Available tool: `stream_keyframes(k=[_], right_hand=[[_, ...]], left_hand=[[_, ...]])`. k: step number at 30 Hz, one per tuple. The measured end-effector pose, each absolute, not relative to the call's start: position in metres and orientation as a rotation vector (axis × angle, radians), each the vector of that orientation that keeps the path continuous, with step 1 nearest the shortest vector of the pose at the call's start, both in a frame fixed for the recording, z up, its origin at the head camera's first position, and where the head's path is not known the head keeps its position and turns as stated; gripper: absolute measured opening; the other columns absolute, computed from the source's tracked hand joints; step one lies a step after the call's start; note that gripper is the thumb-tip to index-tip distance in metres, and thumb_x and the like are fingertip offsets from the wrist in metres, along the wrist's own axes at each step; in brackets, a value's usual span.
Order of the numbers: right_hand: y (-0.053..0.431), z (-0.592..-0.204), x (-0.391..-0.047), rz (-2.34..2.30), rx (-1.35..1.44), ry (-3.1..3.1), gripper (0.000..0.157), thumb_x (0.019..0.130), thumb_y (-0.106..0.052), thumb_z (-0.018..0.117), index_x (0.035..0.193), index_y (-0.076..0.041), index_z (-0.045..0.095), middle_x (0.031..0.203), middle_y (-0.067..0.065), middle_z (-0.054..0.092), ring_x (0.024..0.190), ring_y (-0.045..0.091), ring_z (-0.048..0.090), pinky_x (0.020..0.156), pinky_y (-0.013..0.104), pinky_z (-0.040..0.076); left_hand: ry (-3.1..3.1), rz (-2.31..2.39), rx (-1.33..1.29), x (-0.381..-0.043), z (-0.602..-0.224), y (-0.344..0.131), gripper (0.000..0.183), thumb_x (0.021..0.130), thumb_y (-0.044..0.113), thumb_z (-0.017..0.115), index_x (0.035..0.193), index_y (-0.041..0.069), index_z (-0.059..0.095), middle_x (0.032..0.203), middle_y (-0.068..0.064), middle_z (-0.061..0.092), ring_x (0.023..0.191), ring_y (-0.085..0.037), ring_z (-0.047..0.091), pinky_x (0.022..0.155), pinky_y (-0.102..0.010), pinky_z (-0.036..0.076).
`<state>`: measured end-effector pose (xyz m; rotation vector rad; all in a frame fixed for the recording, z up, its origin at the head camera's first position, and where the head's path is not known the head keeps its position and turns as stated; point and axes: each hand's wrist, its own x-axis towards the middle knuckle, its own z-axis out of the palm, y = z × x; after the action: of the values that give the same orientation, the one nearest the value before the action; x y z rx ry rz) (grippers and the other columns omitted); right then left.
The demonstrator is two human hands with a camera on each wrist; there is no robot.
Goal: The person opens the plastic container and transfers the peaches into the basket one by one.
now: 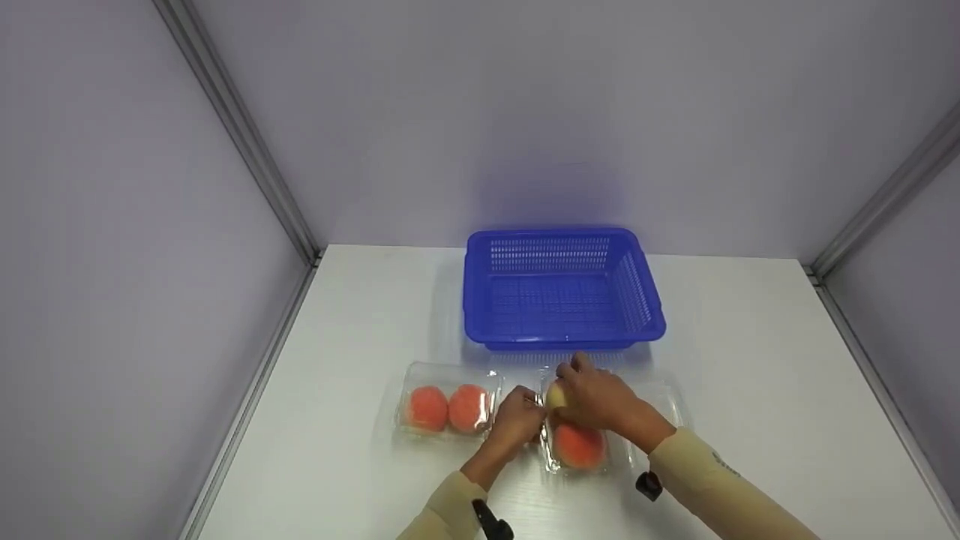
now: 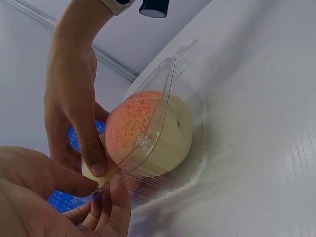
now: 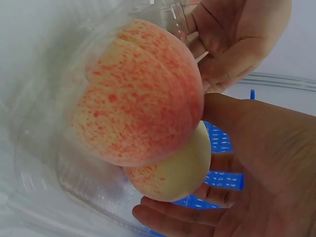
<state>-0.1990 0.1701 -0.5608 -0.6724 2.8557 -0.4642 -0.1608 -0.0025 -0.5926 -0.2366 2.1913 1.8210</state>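
My right hand [image 1: 598,396] holds a pale yellow peach [image 1: 556,396] at the far end of a clear plastic clamshell box [image 2: 198,106]. Its thumb and fingers lie around this peach, which in the right wrist view is partly behind a second one. That second peach [image 3: 143,98], speckled red, sits in the near end of the same box. With thumb and fingers, my left hand [image 1: 517,418] pinches the box's left rim, as the left wrist view shows. The box's lid [image 1: 666,390] lies folded out to the right, partly hidden by my right forearm.
Left of my hands is another clear box [image 1: 442,371] with two red peaches [image 1: 469,409] inside. Behind both boxes stands a blue plastic basket [image 1: 562,343] with slotted walls. Grey panels [image 1: 555,112] enclose the white table [image 1: 330,360] at the back and sides.
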Motion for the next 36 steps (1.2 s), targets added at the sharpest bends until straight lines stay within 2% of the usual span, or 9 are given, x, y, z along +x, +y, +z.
stream_keyframes(k=[7,12,18,22,27,33,36], right_hand=[[0.161,-0.573,-0.196,-0.565,-0.564,2.899,0.077,0.078,-0.046,0.092,0.129,-0.002,0.055,0.116,0.019,0.047,0.08,0.04,0.066,0.069,0.052,0.062],[0.157,-0.578,-0.194,-0.572,-0.539,2.923,0.069,0.077,-0.035,0.092,0.126,-0.003,0.055,0.116,0.021,0.045,0.084,0.042,0.062,0.067,0.051,0.061],[0.155,-0.579,-0.19,-0.567,-0.54,2.923,0.062,0.077,-0.024,0.088,0.129,-0.006,0.06,0.119,0.022,0.045,0.09,0.042,0.059,0.062,0.049,0.06],[0.152,-0.578,-0.188,-0.564,-0.494,2.923,0.063,0.076,-0.024,0.089,0.13,-0.008,0.061,0.12,0.021,0.045,0.09,0.041,0.06,0.061,0.048,0.059],[0.147,-0.577,-0.186,-0.557,-0.457,2.929,0.062,0.078,-0.027,0.088,0.129,-0.007,0.059,0.114,0.023,0.049,0.078,0.038,0.064,0.059,0.05,0.059],[0.147,-0.574,-0.185,-0.529,-0.431,2.906,0.065,0.08,-0.03,0.089,0.13,-0.008,0.054,0.107,0.024,0.057,0.079,0.038,0.065,0.064,0.053,0.06],[0.149,-0.576,-0.187,-0.534,-0.417,2.896,0.067,0.077,-0.029,0.091,0.128,-0.008,0.052,0.104,0.023,0.057,0.077,0.036,0.064,0.064,0.051,0.059]], left_hand=[[2.209,1.799,-0.242,-0.16,-0.592,-0.002,0.026,0.085,0.004,0.064,0.109,-0.003,0.058,0.083,-0.003,0.064,0.06,-0.011,0.053,0.05,-0.023,0.047],[2.202,1.808,-0.231,-0.16,-0.591,-0.003,0.026,0.085,0.003,0.063,0.11,-0.003,0.058,0.08,0.0,0.06,0.057,-0.009,0.049,0.047,-0.019,0.042],[2.231,1.791,-0.231,-0.16,-0.591,-0.003,0.028,0.084,0.004,0.065,0.111,-0.003,0.06,0.084,-0.002,0.063,0.06,-0.01,0.052,0.048,-0.019,0.043],[2.225,1.801,-0.233,-0.161,-0.591,-0.003,0.029,0.083,0.004,0.065,0.111,-0.004,0.059,0.085,-0.004,0.064,0.061,-0.011,0.054,0.049,-0.02,0.044],[2.222,1.816,-0.214,-0.16,-0.592,-0.004,0.025,0.083,0.003,0.064,0.107,-0.003,0.059,0.081,-0.001,0.061,0.059,-0.01,0.052,0.049,-0.02,0.043],[2.202,1.829,-0.209,-0.16,-0.592,-0.005,0.025,0.086,0.003,0.065,0.109,-0.004,0.057,0.08,-0.002,0.059,0.059,-0.011,0.051,0.049,-0.021,0.043],[2.194,1.831,-0.211,-0.16,-0.592,-0.004,0.024,0.086,0.003,0.064,0.108,-0.003,0.057,0.08,-0.001,0.06,0.058,-0.01,0.051,0.049,-0.021,0.043]])
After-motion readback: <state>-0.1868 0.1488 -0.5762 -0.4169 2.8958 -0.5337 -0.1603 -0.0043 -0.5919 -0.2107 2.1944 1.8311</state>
